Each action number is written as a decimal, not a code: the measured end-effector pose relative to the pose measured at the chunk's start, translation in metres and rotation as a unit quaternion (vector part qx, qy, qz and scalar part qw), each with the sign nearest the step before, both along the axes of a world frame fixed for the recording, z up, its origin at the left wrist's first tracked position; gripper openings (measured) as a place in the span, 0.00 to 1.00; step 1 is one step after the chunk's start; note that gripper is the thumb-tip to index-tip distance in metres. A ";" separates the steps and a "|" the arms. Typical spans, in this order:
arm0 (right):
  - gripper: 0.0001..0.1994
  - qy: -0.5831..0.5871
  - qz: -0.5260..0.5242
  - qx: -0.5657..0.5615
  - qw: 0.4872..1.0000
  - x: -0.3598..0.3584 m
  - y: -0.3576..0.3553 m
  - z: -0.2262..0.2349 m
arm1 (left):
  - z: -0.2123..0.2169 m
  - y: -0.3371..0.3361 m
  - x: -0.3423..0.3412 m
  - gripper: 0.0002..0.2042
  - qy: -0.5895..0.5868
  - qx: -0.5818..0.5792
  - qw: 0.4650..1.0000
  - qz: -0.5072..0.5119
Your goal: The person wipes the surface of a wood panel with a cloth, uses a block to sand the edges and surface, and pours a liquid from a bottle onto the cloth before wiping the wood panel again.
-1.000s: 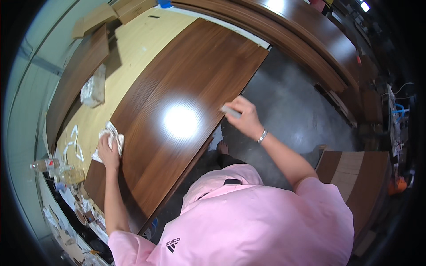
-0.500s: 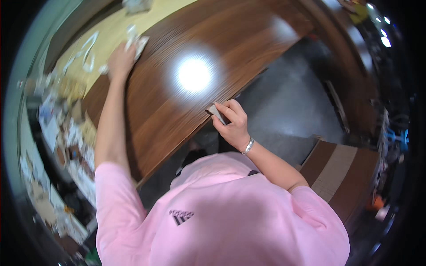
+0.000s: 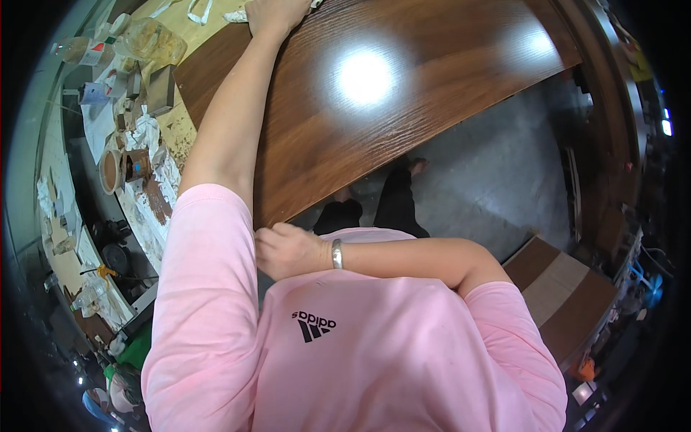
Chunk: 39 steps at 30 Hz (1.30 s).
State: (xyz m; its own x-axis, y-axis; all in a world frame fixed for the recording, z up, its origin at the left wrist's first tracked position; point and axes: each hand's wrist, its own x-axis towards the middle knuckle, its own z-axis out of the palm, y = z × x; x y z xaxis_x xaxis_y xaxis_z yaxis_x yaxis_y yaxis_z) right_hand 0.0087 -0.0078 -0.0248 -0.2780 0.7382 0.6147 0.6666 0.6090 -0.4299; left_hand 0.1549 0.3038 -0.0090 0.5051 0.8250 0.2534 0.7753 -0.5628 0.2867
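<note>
A glossy brown wood-grain board (image 3: 324,144) lies across the worktable, its long near edge in front of me. My left hand (image 3: 278,16) is at the board's far left edge, closed on a crumpled whitish cloth (image 3: 235,16) that sticks out beside the fingers. Close to my body, my right hand (image 3: 291,252) is at the board's near left corner, with its fingers curled at the edge. Whatever those fingers hold is hidden. A silver bracelet (image 3: 337,254) circles the right wrist.
On the left, a yellowish table surface (image 3: 180,108) carries plastic bottles (image 3: 85,52), a brown block (image 3: 160,90), a roll of brown tape (image 3: 111,173) and torn paper. A taped brown carton (image 3: 561,288) stands at the right. Grey floor (image 3: 489,158) shows beyond the board's near edge.
My right hand has travelled left along the near edge to the corner; the small grey-beige pad it pinched is now out of sight. My left hand appears higher in the view, still on the cloth.
</note>
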 end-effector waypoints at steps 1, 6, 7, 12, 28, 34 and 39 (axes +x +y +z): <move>0.08 -0.009 0.009 0.019 1.000 -0.004 0.000 0.002 | -0.001 0.000 0.000 0.23 -0.004 -0.005 1.000 0.000; 0.10 0.005 -0.105 -0.040 0.994 0.055 -0.010 0.006 | -0.005 -0.003 0.000 0.23 0.002 -0.007 1.000 0.000; 0.17 0.020 -0.149 -0.018 0.989 0.071 -0.014 0.006 | 0.003 -0.001 -0.005 0.24 0.010 -0.017 1.000 0.011; 0.22 0.015 -0.130 -0.022 0.991 0.081 -0.018 0.016 | -0.019 0.019 -0.001 0.28 0.009 -0.062 0.998 -0.025; 0.11 0.180 -0.746 -0.065 0.639 0.279 -0.191 0.001 | -0.026 -0.044 -0.026 0.27 -0.063 0.069 0.937 -0.337; 0.12 0.216 -0.767 -0.052 0.603 0.284 -0.203 -0.011 | 0.006 -0.209 0.009 0.26 -0.119 -0.058 0.854 -0.504; 0.12 0.223 -0.746 0.016 0.628 0.331 -0.175 0.007 | 0.024 -0.282 0.016 0.23 -0.178 -0.190 0.748 -0.610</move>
State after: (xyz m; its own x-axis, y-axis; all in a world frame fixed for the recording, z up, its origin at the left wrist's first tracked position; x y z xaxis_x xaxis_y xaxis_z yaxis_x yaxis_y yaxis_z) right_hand 0.3401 -0.1830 -0.0176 0.9124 -0.0421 0.4072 0.3234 -0.5358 -0.7800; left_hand 0.1712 0.0214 0.0148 0.8974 -0.1495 0.4151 -0.4133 -0.6145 0.6720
